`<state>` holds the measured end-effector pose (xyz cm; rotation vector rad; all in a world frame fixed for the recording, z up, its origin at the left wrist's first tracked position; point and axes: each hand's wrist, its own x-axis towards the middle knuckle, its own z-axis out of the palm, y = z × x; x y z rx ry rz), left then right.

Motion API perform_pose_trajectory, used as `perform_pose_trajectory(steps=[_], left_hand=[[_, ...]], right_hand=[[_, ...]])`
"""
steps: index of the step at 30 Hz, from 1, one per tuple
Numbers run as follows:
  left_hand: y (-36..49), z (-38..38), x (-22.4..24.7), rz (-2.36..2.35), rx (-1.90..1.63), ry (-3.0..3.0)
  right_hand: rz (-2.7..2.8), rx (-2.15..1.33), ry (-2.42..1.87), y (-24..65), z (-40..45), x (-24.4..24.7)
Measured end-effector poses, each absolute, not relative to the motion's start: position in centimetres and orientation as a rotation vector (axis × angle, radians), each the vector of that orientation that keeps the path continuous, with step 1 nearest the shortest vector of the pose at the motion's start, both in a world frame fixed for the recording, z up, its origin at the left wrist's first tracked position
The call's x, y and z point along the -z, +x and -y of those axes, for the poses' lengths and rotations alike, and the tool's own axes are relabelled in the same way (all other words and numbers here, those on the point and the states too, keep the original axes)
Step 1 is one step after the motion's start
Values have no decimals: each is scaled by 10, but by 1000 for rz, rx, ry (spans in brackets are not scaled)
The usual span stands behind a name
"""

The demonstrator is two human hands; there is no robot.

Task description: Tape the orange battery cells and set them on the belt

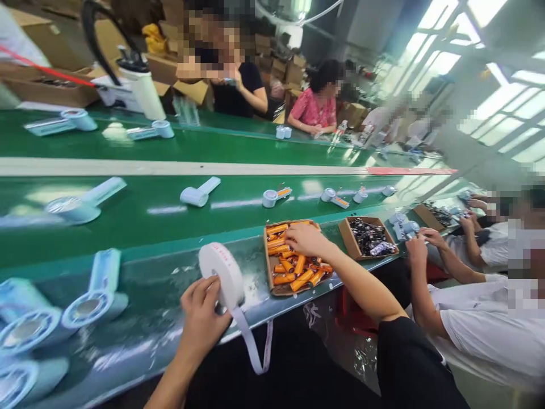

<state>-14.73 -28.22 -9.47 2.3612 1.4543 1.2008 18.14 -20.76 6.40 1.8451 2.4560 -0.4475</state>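
Note:
A large roll of white tape (225, 272) stands on the bench edge, its loose strip hanging over my lap. My left hand (204, 309) grips the roll at its lower left side, fingers curled at the core. My right hand (309, 238) reaches into a cardboard box (271, 278) of orange cylindrical cells (300, 278). Its fingers are bent down over the cells at the back of the box; whether they hold one is hidden.
Light blue plastic housings (91, 298) lie at the left; others sit on the green belt (234, 221). Right of my box stands a box of small dark parts (370, 236). A person in a white shirt (489, 324) works at the right. More people sit across the belt.

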Motion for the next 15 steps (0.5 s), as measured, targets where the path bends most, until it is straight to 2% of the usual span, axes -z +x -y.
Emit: perform_pose_trajectory(steps=[5, 9, 11, 15], left_hand=[[-141, 286, 83, -1531, -1090, 2326], [-139, 288, 81, -1533, -1111, 2370], [-137, 289, 77, -1531, -1097, 2396], [-131, 290, 60, -1480, -1058, 2483]], right_hand=[[-2573, 817, 1970, 211, 192, -62], [-2719, 1728, 2534, 220, 202, -57], [-2640, 2112, 2624, 213, 216, -61], [-2517, 2412, 2520, 191, 242, -75]])
